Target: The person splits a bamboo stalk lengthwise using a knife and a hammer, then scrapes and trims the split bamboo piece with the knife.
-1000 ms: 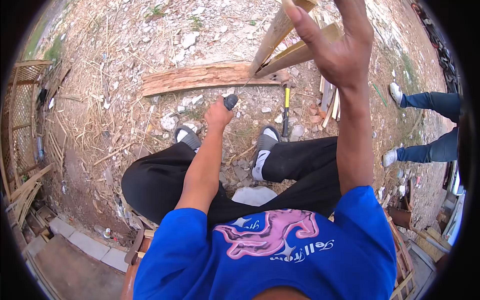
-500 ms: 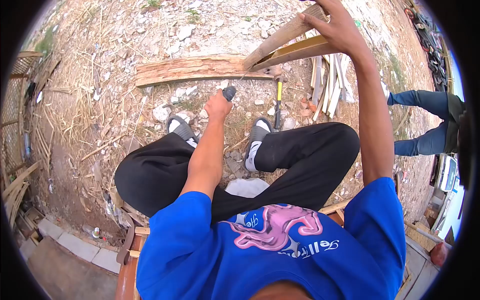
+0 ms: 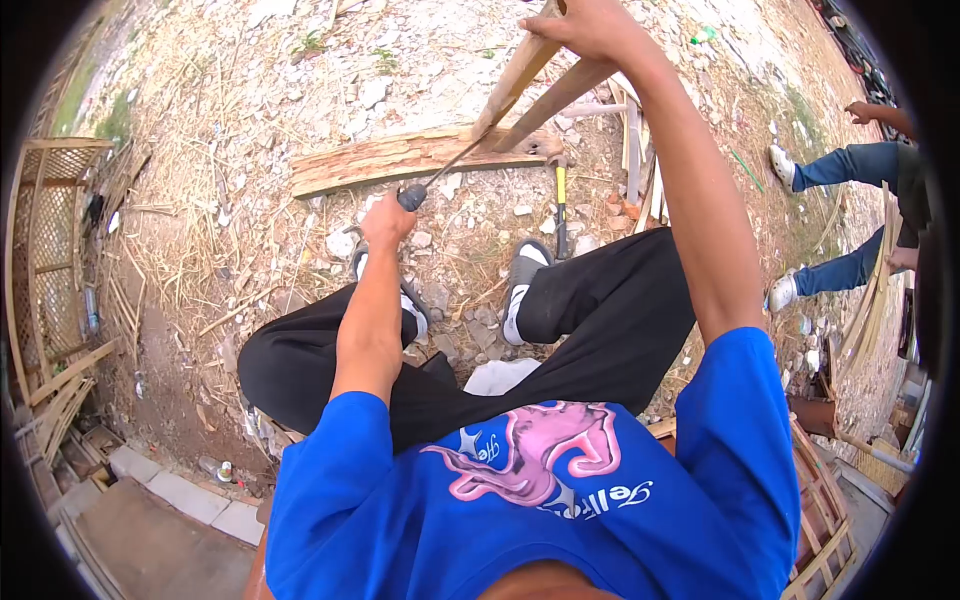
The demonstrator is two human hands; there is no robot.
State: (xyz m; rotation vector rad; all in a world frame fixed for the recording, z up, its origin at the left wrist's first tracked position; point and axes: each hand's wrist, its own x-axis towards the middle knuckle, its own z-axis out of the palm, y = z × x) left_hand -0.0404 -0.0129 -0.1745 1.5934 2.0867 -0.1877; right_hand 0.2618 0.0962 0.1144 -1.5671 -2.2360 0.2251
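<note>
My left hand (image 3: 384, 222) is closed around the black handle of a knife (image 3: 452, 166). Its long, thin blade, seen nearly edge-on, points up and right to the lower ends of two split bamboo pieces. My right hand (image 3: 592, 32) holds both pieces near their upper ends at the top of the view. The left bamboo piece (image 3: 515, 88) and the right bamboo piece (image 3: 556, 104) stand tilted, spread apart, their lower ends at a rough wooden plank (image 3: 375, 165) lying on the ground. Whether the blade touches the bamboo I cannot tell.
A hammer (image 3: 561, 208) with a yellow and black handle lies by the plank's right end, near bamboo strips (image 3: 634, 150). Another person (image 3: 850, 170) stands at right, holding long strips (image 3: 872, 290). A woven lattice frame (image 3: 55, 215) is at left. Stones and straw litter the ground.
My left hand and the knife have moved left, showing more blade. The bamboo pieces have turned and shifted left with my right hand. The other person's hands and strips have come into view.
</note>
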